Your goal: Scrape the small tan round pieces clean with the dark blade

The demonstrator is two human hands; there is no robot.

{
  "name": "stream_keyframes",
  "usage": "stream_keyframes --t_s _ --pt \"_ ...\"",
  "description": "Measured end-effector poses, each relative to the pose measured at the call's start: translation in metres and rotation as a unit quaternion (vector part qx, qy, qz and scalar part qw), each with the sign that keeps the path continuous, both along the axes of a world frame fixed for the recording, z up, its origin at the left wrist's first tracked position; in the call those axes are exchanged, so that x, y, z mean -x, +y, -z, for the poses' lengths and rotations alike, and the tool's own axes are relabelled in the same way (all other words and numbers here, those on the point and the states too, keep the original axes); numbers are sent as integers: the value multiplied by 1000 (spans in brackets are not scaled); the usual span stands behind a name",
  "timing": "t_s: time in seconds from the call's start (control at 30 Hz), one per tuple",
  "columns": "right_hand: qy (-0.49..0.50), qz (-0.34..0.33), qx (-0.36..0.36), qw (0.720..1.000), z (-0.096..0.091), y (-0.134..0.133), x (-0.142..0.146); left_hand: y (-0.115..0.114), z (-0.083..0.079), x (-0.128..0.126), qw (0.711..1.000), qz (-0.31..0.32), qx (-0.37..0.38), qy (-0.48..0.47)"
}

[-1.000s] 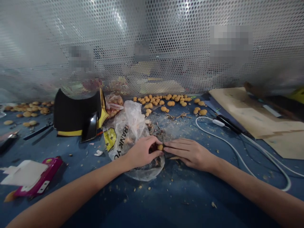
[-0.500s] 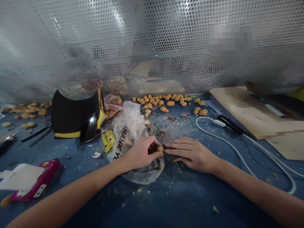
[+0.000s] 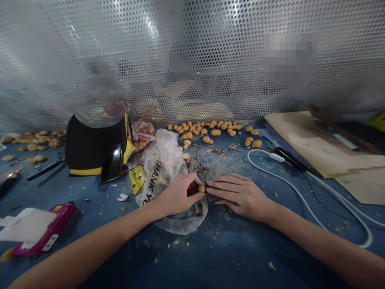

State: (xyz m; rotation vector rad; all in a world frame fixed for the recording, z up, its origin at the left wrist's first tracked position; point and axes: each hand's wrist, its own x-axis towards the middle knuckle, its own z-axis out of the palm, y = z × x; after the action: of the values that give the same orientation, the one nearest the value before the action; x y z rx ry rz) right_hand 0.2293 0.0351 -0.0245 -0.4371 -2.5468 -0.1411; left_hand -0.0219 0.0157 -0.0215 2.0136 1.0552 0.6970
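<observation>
Between the thumb and fingers of my left hand point(image 3: 180, 194) a small tan gourd point(image 3: 201, 188) is pinched, with its rounded end poking out to the right. My right hand point(image 3: 237, 195) is close by on the right, fingers together and slanting toward the gourd. Under those fingers is a thin dark piece with a tan edge point(image 3: 221, 202), which looks like sandpaper; most of it is hidden. Beneath my left hand and wrist lies a crumpled clear plastic bag point(image 3: 164, 152) with printed lettering. Brown debris point(image 3: 204, 170) is scattered just beyond my fingertips.
Many small gourds point(image 3: 215, 132) line the back by the perforated metal screen point(image 3: 210, 60); another pile point(image 3: 36, 138) is far left. Curled black-and-yellow sheets point(image 3: 93, 144), a phone-like black slab point(image 3: 111, 164) and a magenta box point(image 3: 60, 216) stand left. A white cable point(image 3: 288, 182) and cardboard point(image 3: 300, 136) lie right.
My right hand has shifted very slightly left with its fingertips near the gourd. My left hand keeps its pinch on the gourd in nearly the same place.
</observation>
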Motion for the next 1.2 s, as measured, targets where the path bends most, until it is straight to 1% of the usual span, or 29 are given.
stream_keyframes --t_s 0.13,0.23,0.37,0.6,0.8,0.97,1.1,1.2 --pt "-3 5 -1 1000 1 1 0 -1 0 0 1000 0 11 2" --pt "-6 10 -15 1000 1 2 -1 -1 -1 0 1000 -5 11 10" --pt "-20 -4 -34 999 -1 2 -1 1 -2 -1 1000 10 19 -1" --pt "-33 -12 -41 999 -5 5 -5 2 1 -1 1000 6 7 -7" --pt "-29 -8 -24 999 -3 5 -6 1 -2 1 1000 9 22 -2" --pt "-24 -10 -40 999 -5 5 -10 0 -1 2 1000 -1 24 -4" --pt "-29 -25 -23 999 -9 0 -6 -1 1 1 1000 -4 20 -9" --pt "-14 -18 3 1000 -7 -3 -3 -1 2 1 1000 -2 18 -12"
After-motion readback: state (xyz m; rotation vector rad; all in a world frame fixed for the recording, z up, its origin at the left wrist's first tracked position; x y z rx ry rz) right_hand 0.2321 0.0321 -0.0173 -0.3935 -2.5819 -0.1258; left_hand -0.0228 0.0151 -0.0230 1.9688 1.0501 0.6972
